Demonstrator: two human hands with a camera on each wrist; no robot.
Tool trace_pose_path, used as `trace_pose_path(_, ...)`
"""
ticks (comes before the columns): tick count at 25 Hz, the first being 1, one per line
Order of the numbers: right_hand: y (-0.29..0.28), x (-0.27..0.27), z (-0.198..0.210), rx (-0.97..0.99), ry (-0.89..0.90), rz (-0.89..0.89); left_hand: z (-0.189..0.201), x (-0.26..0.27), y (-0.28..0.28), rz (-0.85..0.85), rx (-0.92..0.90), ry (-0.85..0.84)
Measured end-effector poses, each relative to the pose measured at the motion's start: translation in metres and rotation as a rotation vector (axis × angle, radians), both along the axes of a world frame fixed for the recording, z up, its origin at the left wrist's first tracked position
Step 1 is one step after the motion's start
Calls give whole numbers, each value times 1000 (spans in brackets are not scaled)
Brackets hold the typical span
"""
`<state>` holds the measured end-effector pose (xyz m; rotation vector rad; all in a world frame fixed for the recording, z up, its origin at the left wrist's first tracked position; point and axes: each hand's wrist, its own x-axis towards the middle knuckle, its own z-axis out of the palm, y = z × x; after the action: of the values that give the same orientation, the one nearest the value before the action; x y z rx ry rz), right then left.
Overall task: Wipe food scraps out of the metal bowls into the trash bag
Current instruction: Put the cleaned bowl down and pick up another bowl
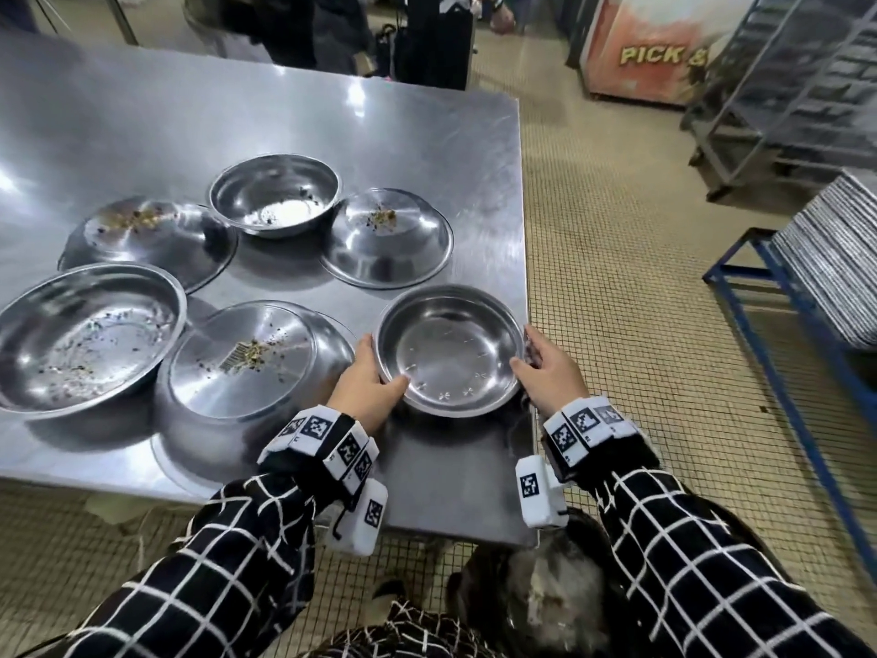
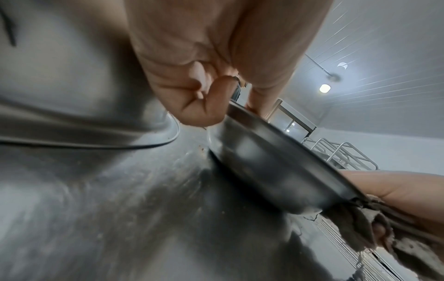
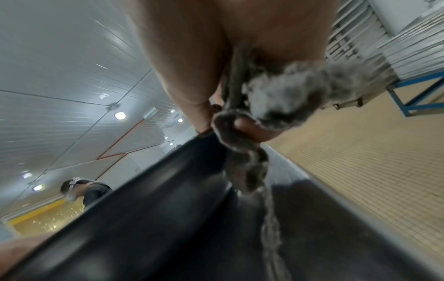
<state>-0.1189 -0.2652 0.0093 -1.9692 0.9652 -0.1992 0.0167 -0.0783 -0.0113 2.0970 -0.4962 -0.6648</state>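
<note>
**Kid:** Six bowls sit on the tabletop. What is in them?

**Helper:** Let us go from left to right. At the far left a big bowl sits right way up, with small dark bits stuck inside. Behind it a flipped bowl has yellow crumbs on its flat bottom. Next, near the front, comes another flipped one with a little heap of scraps on top. Behind that, a deep bowl sits open with dark specks inside. To its right is a third flipped bowl with a few crumbs.

**Kid:** And the one by the corner?

**Helper:** That is the clean bowl. It looks shiny, with no scraps that I can see. It sits between both hands, close to the right edge.

**Kid:** What are the hands doing?

**Helper:** The left hand grips the left rim, thumb over the edge. The right hand pinches the right rim, and a gray rag is bunched in its fingers too.

**Kid:** Where is the trash bag?

**Helper:** A dark bag sits low, under the near corner of the tabletop, below the right arm. I think that is it, but I cannot be sure.

**Kid:** What comes next?

**Helper:** My guess is this bowl is done, so it gets set down. The nearest dirty one lies just left of the left hand, so that hand is closer. It would need to go rightward, over the bag.
</note>
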Motion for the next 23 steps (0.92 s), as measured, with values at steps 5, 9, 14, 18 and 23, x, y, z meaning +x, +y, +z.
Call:
trace_pose_path(5, 2, -13, 17, -251, 46, 42, 15, -14, 9, 87, 28, -25)
trace_pose_path(9, 29, -16, 39, -278, -125, 120, 37, -25, 40, 170, -2, -58)
trace_pose_path(14, 95, 12, 63, -163, -180, 279, 60, -20, 114, 364, -12, -96)
trace_pose_path(18, 149, 64, 83, -193, -193, 516, 67, 5, 186, 542, -4, -117)
trace_pose_path(23, 201, 168, 91, -464, -34, 792, 57, 56, 262, 658, 63, -103)
